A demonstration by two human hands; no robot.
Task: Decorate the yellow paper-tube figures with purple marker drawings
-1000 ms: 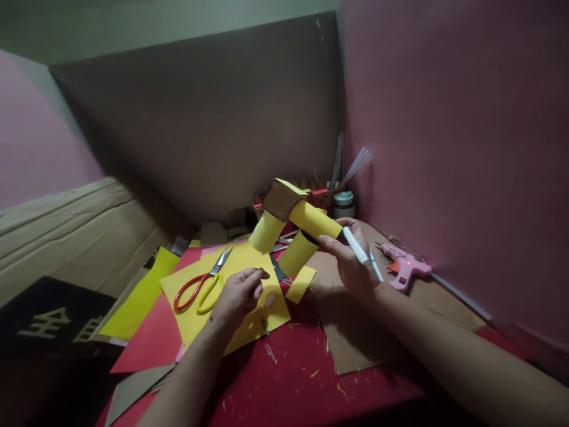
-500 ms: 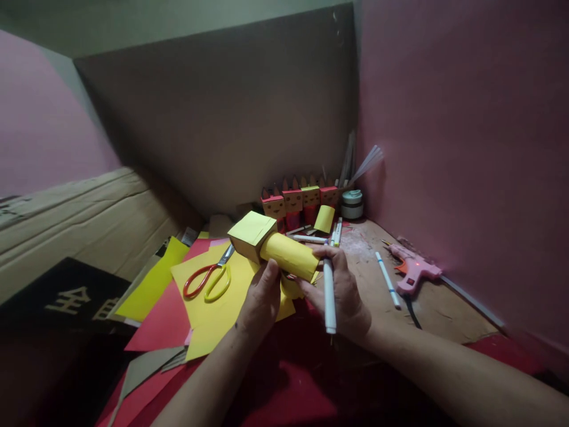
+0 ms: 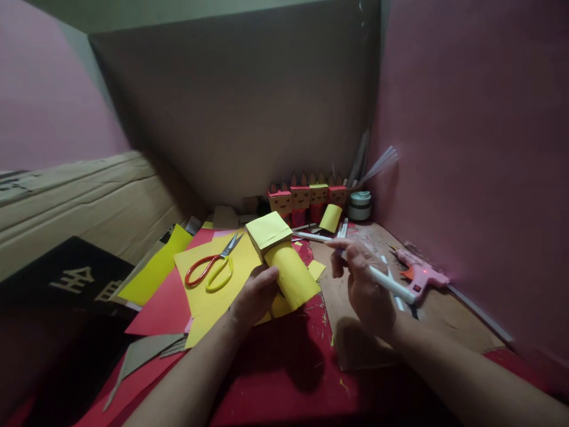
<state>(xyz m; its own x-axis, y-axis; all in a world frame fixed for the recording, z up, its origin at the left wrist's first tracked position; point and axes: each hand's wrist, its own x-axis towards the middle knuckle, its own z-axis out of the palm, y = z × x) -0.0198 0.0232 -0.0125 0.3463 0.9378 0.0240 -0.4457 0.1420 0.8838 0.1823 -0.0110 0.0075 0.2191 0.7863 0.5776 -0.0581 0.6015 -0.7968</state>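
Note:
My left hand (image 3: 256,295) is closed around a paper figure: a cardboard box head (image 3: 269,230) with a yellow paper top, joined to a yellow paper tube (image 3: 294,276). The thumb presses on the tube; the fingers beneath are mostly hidden. To the right, my right hand (image 3: 367,284) grips a white marker (image 3: 393,283) that slants across the palm, apart from the figure. Left of the figure, scissors (image 3: 217,267) with one red and one yellow handle lie on yellow paper (image 3: 195,305).
Several cardboard-headed figures (image 3: 300,196) stand at the back, near a yellow paper roll (image 3: 331,218) and a lidded jar (image 3: 360,206). A pink glue gun (image 3: 420,271) with a small red light lies at right on a cardboard sheet (image 3: 457,317). Red paper (image 3: 157,311) lies at left.
My right hand has let go of the tube and moved right, keeping the marker, which now lies more level. My left hand holds the figure alone, its tube end turned more toward me.

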